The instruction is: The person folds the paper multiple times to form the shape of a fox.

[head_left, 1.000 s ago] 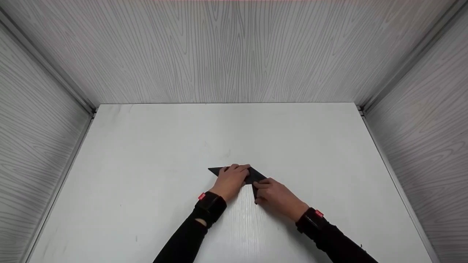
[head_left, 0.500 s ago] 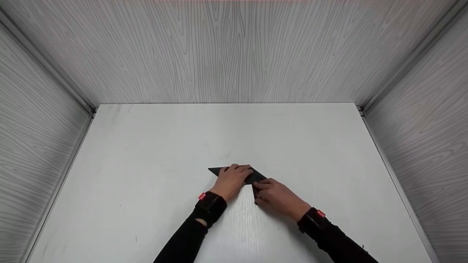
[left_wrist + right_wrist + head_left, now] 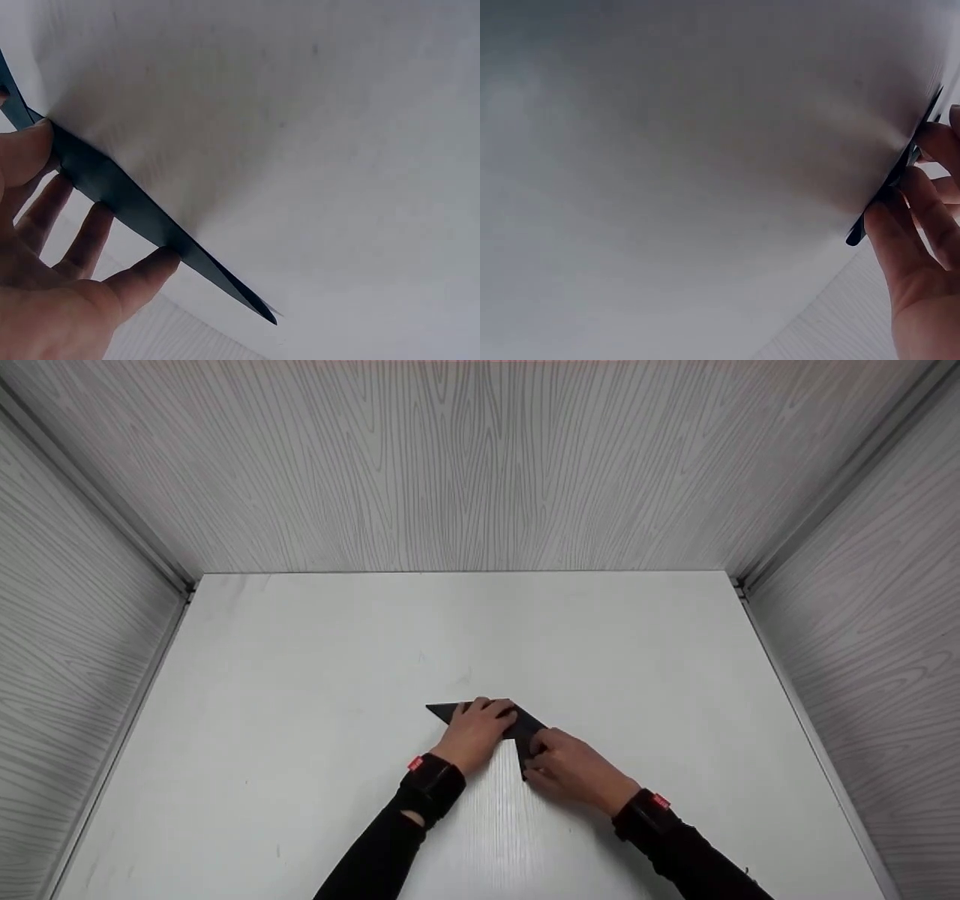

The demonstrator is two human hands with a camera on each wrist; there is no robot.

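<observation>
A piece of dark folded paper (image 3: 526, 724) lies on the white tabletop, with one point to the left, a bend in the middle and another point toward the person. My left hand (image 3: 474, 735) presses its left part down, fingers spread. In the left wrist view the fingertips and thumb touch the dark paper (image 3: 139, 199), whose layers part slightly at the tip. My right hand (image 3: 577, 765) has its fingers curled at the near right flap, pinching it. In the right wrist view, fingers and thumb meet at the paper's dark edge (image 3: 855, 234); the right hand hides part of the flap.
The white tabletop (image 3: 315, 660) extends around both hands. Grey wood-grain panels stand at the back (image 3: 480, 472), left (image 3: 82, 660) and right (image 3: 870, 660). Each wrist wears a black band.
My right hand's fingers have shifted slightly right and toward the person along the flap, leaving more of the dark paper showing. My left hand stays nearly still.
</observation>
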